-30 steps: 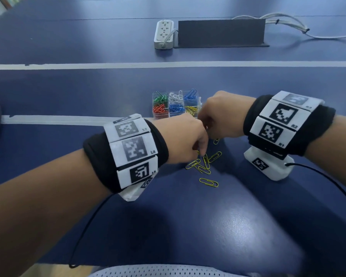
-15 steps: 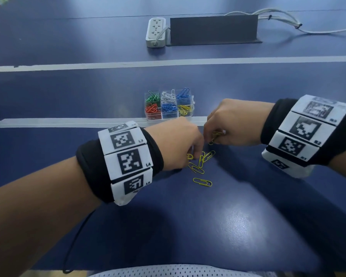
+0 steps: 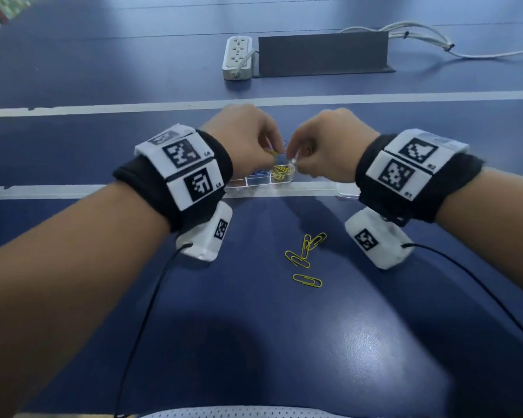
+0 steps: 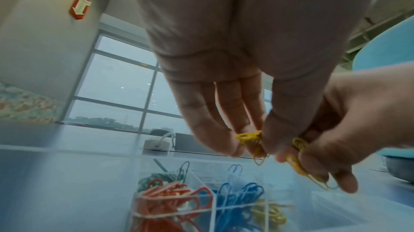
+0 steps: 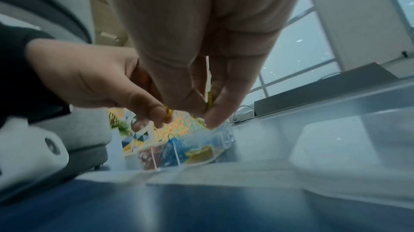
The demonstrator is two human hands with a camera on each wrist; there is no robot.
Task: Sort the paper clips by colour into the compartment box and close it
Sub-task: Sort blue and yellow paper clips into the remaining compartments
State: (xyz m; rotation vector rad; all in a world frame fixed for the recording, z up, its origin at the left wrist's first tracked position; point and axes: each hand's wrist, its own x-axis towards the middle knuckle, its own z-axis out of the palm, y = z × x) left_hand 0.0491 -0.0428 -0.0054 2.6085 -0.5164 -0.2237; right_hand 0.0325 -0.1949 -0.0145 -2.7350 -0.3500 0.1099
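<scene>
The clear compartment box (image 3: 255, 188) stands on the blue table, half hidden under both hands. Its near row holds red, blue and yellow clips (image 4: 268, 216), with green ones behind. My left hand (image 3: 271, 153) hovers over the box and pinches yellow paper clips (image 4: 248, 136) between thumb and fingers. My right hand (image 3: 293, 159) is close beside it above the yellow compartment and also holds yellow clips (image 4: 300, 166). Several loose yellow clips (image 3: 305, 251) lie on the table nearer to me.
The box's clear lid (image 3: 347, 193) lies flat to the right of the box, under my right wrist. A white power strip (image 3: 237, 57), a dark panel (image 3: 322, 54) and white cables (image 3: 420, 34) sit at the far side. Wrist camera cords trail down toward me.
Both hands have lifted from the pile of yellow clips and moved away from me to above the box, each carrying yellow clips. Fewer clips lie on the table.
</scene>
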